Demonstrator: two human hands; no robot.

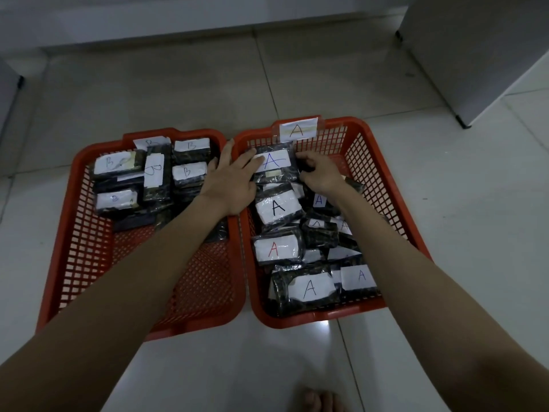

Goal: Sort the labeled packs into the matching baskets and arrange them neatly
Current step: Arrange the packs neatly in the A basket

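Two red mesh baskets stand side by side on the tiled floor. The left basket (89, 233) holds several dark packs with white B labels (187, 171) at its far end. The right basket (383, 162), tagged A (297, 130) on its far rim, is filled with several dark packs labeled A. Both hands are on the farthest A pack (276, 162). My left hand (230, 176) lies with straight fingers on its left side. My right hand (319, 171) grips its right edge with curled fingers.
White cabinets stand at the far right (475, 55) and far left, with a white wall base behind the baskets. The near half of the left basket shows bare mesh. Toes of a foot (322, 401) show at the bottom edge.
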